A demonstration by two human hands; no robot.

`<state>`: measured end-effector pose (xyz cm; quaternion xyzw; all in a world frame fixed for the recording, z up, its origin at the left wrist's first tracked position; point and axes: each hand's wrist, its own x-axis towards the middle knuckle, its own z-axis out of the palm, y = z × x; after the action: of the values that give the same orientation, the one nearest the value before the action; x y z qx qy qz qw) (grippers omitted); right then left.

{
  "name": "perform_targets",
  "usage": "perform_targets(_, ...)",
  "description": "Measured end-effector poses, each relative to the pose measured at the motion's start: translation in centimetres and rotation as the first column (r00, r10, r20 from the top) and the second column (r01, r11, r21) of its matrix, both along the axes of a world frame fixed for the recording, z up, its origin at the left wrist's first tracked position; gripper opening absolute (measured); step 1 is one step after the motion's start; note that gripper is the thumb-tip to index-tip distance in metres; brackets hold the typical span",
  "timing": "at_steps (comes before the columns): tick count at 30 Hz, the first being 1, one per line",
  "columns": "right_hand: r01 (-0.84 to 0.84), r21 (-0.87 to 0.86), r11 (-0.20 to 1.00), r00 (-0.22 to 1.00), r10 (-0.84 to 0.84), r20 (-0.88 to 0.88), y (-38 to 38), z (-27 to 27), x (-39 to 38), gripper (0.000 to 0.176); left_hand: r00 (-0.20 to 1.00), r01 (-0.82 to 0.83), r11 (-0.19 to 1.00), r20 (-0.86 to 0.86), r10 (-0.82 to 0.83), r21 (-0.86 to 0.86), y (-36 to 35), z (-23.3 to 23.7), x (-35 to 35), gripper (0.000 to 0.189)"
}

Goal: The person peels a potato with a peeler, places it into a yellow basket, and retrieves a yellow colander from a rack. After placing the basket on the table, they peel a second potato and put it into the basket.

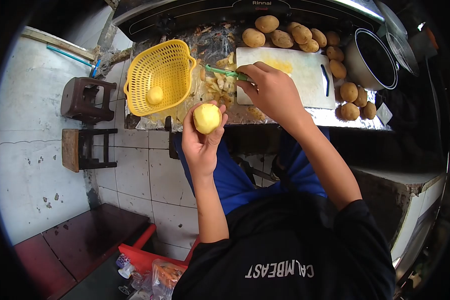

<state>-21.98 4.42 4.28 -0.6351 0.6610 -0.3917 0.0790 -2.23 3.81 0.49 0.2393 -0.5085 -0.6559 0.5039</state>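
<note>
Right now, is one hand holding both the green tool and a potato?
No, the right hand holds the green tool, while the left hand holds a peeled potato.

- Roundish brown unpeeled potatoes (pixel 253 37): about 14, some overlapping
- Round pale-yellow peeled potatoes (pixel 207 119): 2
- Yellow perforated plastic basket (pixel 161 59): 1
- White rectangular cutting board (pixel 307 86): 1
- Slim green hand tool (pixel 225 72): 1
- Round silvery metal pot (pixel 355 64): 1
- Dark-brown low stool (pixel 78 99): 1
- Brown-topped, dark-legged stool (pixel 71 150): 1
- Bare left hand (pixel 200 139): 1
- Bare right hand (pixel 274 92): 1
- Pale potato peelings (pixel 216 86): heaped, can't count
</note>
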Motion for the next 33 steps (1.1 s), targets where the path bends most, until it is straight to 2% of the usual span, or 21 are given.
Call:
perform_targets(5,0.033,-0.019,0.999,0.998,-0.034,-0.050,0.4,0.6,0.0,0.021,0.997,-0.047,0.999,0.061,0.046,0.014,0.3,0.4,0.0,0.059)
perform_targets(7,-0.066,0.189,0.980,0.985,0.033,0.169,1.7,3.1,0.6,0.019,0.996,-0.068,0.997,0.062,0.069,-0.021,0.4,0.3,0.0,0.061)
perform_targets(8,-0.070,0.188,0.980,0.984,0.038,0.172,2.6,3.3,1.1,0.019,0.994,-0.082,0.995,0.062,0.085,-0.054,0.5,0.3,0.1,0.063)
perform_targets(10,-0.236,-0.007,0.972,0.957,0.233,0.174,4.8,3.6,2.0,0.018,0.993,-0.092,0.994,0.065,0.095,-0.059,0.9,0.3,0.7,0.065)
perform_targets(15,-0.201,0.032,0.979,0.976,0.197,0.093,7.9,4.5,3.2,0.021,0.995,-0.093,0.986,0.033,0.098,-0.137,1.4,2.0,0.4,0.069)
perform_targets(23,-0.216,0.004,0.976,0.954,0.210,0.216,7.6,5.6,3.9,0.021,0.991,-0.127,0.970,0.019,0.134,-0.206,2.5,2.9,0.6,0.074)
perform_targets(25,-0.213,-0.009,0.977,0.951,0.209,0.227,7.4,5.7,4.2,0.021,0.977,-0.170,0.961,0.087,0.193,-0.218,2.7,3.2,0.8,0.079)
perform_targets(26,-0.216,-0.023,0.976,0.948,0.215,0.234,7.3,5.8,4.2,0.020,0.977,-0.200,0.951,0.033,0.213,-0.234,2.5,3.1,0.4,0.079)
perform_targets(29,-0.197,-0.012,0.980,0.956,0.195,0.219,6.9,6.0,4.3,0.019,0.976,-0.174,0.937,0.072,0.204,-0.303,2.3,2.7,1.4,0.078)
perform_targets(33,-0.244,-0.082,0.966,0.922,0.257,0.288,6.3,5.9,4.1,0.018,0.983,-0.182,0.942,-0.017,0.184,-0.281,2.6,4.4,1.3,0.073)
